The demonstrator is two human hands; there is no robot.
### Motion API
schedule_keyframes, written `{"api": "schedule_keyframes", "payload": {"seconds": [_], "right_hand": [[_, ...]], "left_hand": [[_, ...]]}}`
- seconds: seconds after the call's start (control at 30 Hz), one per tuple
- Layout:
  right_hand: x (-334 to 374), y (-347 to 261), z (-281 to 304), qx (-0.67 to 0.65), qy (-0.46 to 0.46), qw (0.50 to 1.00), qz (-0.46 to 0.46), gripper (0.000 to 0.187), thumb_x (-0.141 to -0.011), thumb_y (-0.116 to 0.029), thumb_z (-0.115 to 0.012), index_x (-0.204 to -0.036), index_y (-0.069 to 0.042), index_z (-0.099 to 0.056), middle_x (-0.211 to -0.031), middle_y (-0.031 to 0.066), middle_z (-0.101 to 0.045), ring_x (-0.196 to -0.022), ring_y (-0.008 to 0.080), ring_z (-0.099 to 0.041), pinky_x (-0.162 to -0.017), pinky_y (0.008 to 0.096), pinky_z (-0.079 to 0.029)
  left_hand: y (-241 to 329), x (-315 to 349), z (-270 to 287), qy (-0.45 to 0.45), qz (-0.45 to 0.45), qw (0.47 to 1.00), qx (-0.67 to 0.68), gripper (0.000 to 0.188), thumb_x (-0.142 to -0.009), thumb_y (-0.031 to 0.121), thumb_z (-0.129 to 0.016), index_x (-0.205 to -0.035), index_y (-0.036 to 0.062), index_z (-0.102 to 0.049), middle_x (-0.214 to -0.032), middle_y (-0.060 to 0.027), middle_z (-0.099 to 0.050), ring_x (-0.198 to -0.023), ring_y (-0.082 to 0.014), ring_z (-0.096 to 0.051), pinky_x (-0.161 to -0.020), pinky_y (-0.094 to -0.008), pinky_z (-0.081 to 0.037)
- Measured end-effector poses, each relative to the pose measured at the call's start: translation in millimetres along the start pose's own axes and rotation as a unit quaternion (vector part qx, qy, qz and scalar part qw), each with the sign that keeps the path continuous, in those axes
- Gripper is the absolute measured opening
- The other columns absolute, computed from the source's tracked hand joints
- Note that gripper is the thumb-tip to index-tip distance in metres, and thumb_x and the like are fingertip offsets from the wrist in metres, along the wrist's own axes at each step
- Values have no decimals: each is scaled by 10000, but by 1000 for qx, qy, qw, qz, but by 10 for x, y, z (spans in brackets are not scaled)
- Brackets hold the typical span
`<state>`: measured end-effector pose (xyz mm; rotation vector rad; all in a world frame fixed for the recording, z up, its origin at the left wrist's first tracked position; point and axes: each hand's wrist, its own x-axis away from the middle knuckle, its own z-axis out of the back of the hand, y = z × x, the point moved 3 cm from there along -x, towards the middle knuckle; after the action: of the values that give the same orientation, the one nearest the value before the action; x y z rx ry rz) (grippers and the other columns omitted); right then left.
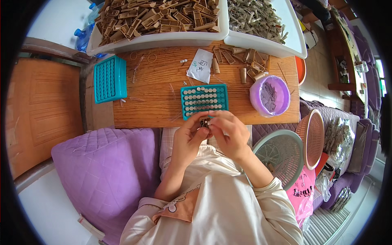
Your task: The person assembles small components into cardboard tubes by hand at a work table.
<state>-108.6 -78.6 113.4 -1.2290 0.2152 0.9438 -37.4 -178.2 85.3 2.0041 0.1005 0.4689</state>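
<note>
Both hands meet in front of my lap, just at the near edge of a teal tray (224, 86) filled with rows of small silver discs. My left hand (192, 132) is closed around a small brown case (204, 122) with dark insides; its details are too small to make out. The fingers of my right hand (230, 132) are pinched together at the case's right side. Whatever they hold there is mostly hidden by the fingertips. On the wooden table (159, 90), a few more silver discs (183, 61) lie loose beyond the tray.
A white bin of brown cases (163, 24) and another of grey wiry parts (257, 20) stand at the back. A second teal tray (110, 79) sits left, a purple-lined bucket (256, 94) right. Loose brown cases (243, 75) lie nearby. Plastic baskets (281, 157) stand at my right.
</note>
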Motion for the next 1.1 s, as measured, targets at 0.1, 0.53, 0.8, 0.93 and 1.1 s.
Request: {"api": "schedule_keyframes", "payload": {"seconds": [0.1,0.53,0.8,0.93,1.1], "right_hand": [[53,18,-16,2,10,1000,29,264,-655,62,-622,-890,-10,-525,-842,128,-584,-752,261,-600,-654,339,-502],[85,-56,47,7,0,999,32,231,-655,80,-617,-851,-1,-527,-826,114,-584,-780,253,-606,-676,350,-504],[72,-64,47,33,1,999,36,222,-650,53,-624,-845,-17,-546,-829,91,-592,-795,230,-603,-710,354,-492],[4,-52,75,70,-94,993,21,209,-665,45,-610,-856,-17,-554,-835,87,-598,-792,221,-604,-698,343,-491],[83,297,174,-11,-30,971,-236,204,-727,72,-551,-922,11,-549,-872,119,-607,-808,230,-611,-695,295,-491]], "left_hand": [[9,13,-28,6,-8,1000,22,338,-853,104,-510,-1164,-4,-432,-984,-78,-570,-838,-107,-559,-727,-229,-486],[37,72,-37,-17,11,999,33,333,-858,62,-484,-1174,-17,-418,-979,-84,-564,-811,-102,-562,-712,-221,-489],[28,88,-75,-23,21,999,29,310,-859,31,-462,-1160,-34,-428,-961,-80,-566,-817,-101,-555,-718,-226,-492],[-9,53,4,0,22,999,25,280,-861,56,-465,-1127,-29,-451,-948,-85,-572,-804,-106,-564,-690,-220,-484],[12,36,97,21,48,998,24,235,-842,118,-460,-1042,1,-498,-895,-115,-599,-732,-176,-619,-626,-245,-501]]}}
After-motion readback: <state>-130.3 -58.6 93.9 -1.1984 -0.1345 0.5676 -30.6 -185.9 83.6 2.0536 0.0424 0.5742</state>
